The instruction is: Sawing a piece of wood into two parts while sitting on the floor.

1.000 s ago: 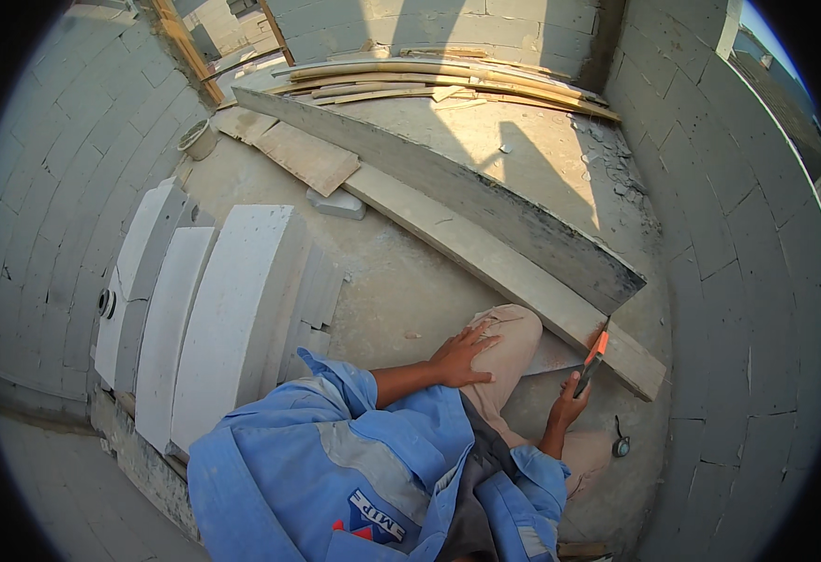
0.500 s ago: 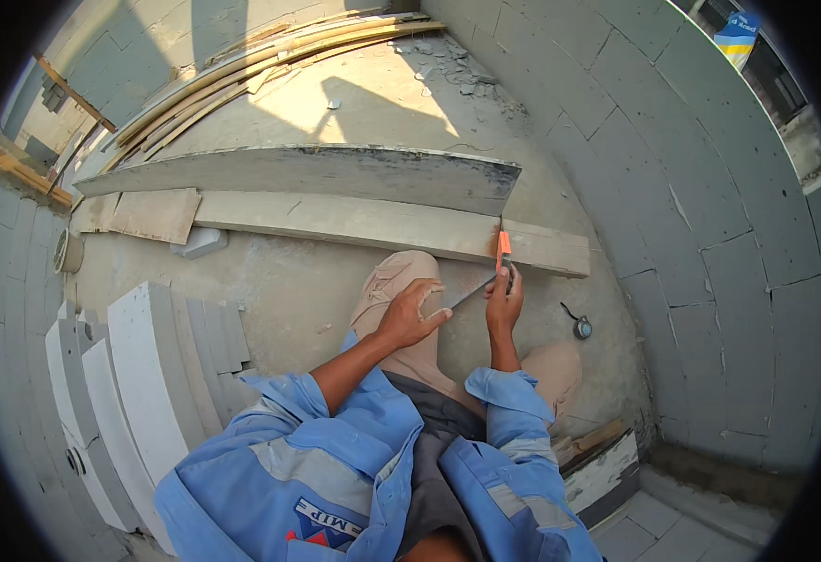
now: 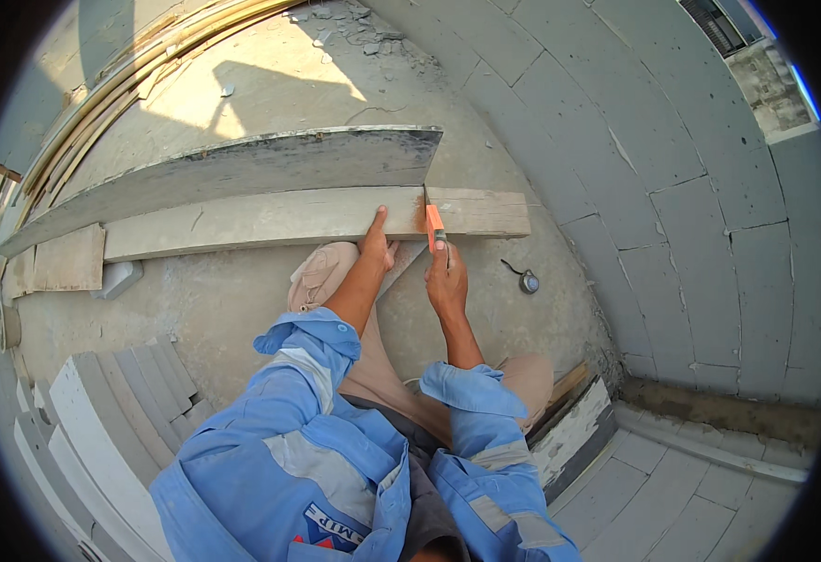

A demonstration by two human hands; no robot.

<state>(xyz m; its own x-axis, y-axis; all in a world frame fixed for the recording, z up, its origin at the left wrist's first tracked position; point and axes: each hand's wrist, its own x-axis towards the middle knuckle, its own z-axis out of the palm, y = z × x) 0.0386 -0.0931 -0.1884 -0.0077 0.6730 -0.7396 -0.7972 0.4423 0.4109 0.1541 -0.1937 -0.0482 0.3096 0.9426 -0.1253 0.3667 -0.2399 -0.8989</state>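
A long pale wooden beam [image 3: 270,215] lies across the floor in front of me. My left hand [image 3: 376,242] grips its near edge, thumb over the top and fingers against the side. To the right, my right hand [image 3: 446,276] is closed around what looks like a hand saw [image 3: 434,223] with an orange handle. Its orange part lies over the beam, beside a dark line and a rust-brown patch. A grey strip, apparently the blade, runs below the beam between my hands; its far end is hidden. Behind the beam, a grey board [image 3: 270,161] stands on edge.
A round tape measure [image 3: 528,281] lies on the floor right of my hand. Several light-grey blocks [image 3: 101,412] are stacked at left. A grey block wall [image 3: 617,178] rises at right. Long wooden strips [image 3: 139,70] lie far left, and a flat board piece [image 3: 68,259] rests at the beam's left end.
My left hand has moved from beside the grey strip to the beam and taken hold of it. The orange handle now lies over the beam. The view has shifted, so the scene sits further left.
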